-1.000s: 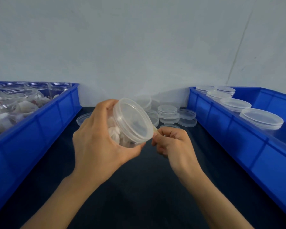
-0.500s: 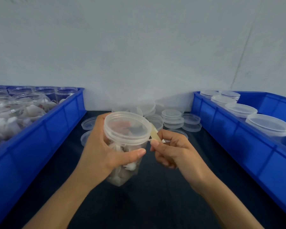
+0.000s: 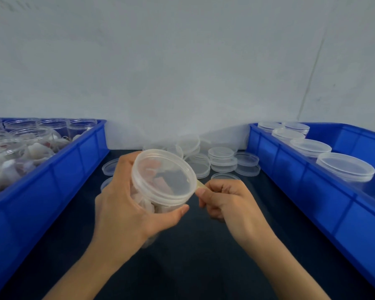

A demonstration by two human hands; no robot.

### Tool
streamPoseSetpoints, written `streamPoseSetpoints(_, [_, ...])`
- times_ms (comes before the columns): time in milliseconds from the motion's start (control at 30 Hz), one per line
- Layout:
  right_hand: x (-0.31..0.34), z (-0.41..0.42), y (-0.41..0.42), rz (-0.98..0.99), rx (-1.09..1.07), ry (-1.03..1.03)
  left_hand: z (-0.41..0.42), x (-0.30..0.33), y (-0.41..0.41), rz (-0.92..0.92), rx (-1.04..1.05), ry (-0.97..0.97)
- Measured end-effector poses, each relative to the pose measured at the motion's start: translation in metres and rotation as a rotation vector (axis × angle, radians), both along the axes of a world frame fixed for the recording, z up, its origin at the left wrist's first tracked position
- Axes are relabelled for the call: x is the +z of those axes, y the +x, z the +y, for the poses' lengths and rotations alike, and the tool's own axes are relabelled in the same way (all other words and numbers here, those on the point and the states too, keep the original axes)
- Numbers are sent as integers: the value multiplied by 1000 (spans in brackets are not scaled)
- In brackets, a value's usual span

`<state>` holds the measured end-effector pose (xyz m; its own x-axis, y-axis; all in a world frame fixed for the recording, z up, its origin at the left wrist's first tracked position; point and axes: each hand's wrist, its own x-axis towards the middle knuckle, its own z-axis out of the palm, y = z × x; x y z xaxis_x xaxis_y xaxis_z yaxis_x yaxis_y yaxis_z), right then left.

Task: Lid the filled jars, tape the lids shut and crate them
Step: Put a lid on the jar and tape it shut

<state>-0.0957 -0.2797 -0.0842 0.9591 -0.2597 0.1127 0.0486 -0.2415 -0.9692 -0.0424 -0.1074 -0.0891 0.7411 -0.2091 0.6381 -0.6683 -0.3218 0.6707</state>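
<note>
My left hand [image 3: 126, 204] grips a clear filled jar [image 3: 152, 204], tilted so its clear lid [image 3: 164, 175] faces up and toward me. A strip of yellowish tape [image 3: 200, 185] runs from the lid's right rim. My right hand [image 3: 225, 201] pinches that tape between thumb and forefinger, just right of the jar. The jar holds pale and reddish pieces. Both hands are above the dark table [image 3: 193, 256], between two blue crates.
A blue crate [image 3: 63, 176] at left holds several open filled jars [image 3: 30, 146]. A blue crate [image 3: 312, 191] at right holds several lidded jars [image 3: 344, 167]. Loose clear lids [image 3: 222, 159] lie piled on the table by the white wall.
My left hand turned the jar from lying sideways to a more upright tilt, lid now facing up. My right hand kept hold of the tape at the lid's rim.
</note>
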Motion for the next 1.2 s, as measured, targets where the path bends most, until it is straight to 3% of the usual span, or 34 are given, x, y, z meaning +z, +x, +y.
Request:
streamPoseSetpoints(200, [3,-2,-1,54,-12,15,-1,7,-5,-123,30,113])
streamPoseSetpoints(433, [7,0,-2,70,-10,48,-3,3,-6,-109,5,112])
streamPoseSetpoints(733, [13,-1,-5,110,39,107,-3,-1,1,48,-165,4])
streamPoseSetpoints(900, [14,-3,-7,107,68,65,-3,-9,12,354,-401,-80])
streamPoseSetpoints(1067, [10,-4,-5,135,92,-3,4,-9,21,324,-383,8])
streamPoseSetpoints(1200, [5,-3,-1,180,80,-56,9,-12,27,421,-381,4])
